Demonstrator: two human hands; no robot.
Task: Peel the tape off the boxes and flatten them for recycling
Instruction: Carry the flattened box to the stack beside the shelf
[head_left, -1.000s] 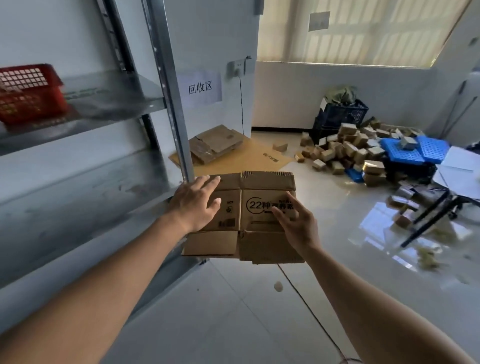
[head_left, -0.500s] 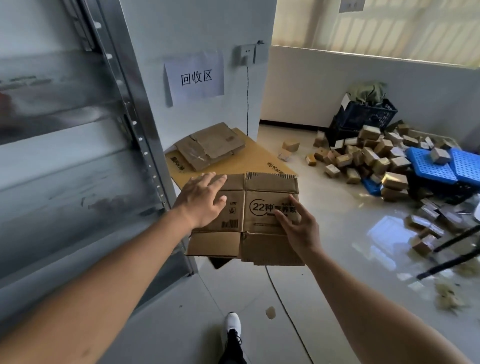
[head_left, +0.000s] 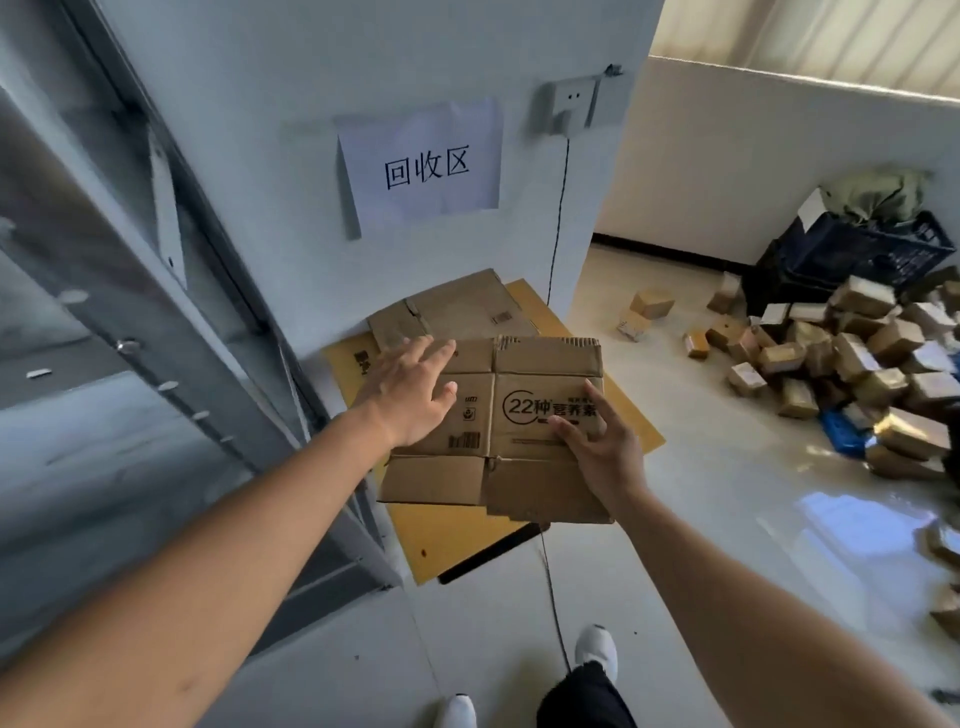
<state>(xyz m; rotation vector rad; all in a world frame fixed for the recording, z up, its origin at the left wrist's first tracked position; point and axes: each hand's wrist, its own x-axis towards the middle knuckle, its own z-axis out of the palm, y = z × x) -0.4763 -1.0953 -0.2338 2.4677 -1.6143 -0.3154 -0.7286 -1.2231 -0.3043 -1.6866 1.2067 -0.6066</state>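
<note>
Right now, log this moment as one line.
carrying | flattened box held in both hands | left hand flat on top | right hand at right edge | above cardboard pile

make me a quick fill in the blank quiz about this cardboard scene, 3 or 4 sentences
1. The flattened box in the person's hands has the number ____ printed on it.
2. The left hand rests on the box with its fingers ____.
3. The paper sign is stuck to the ____.
4. The heap of small boxes lies on the floor to the person's ____.

Missing words: 22; straight; wall; right
</note>
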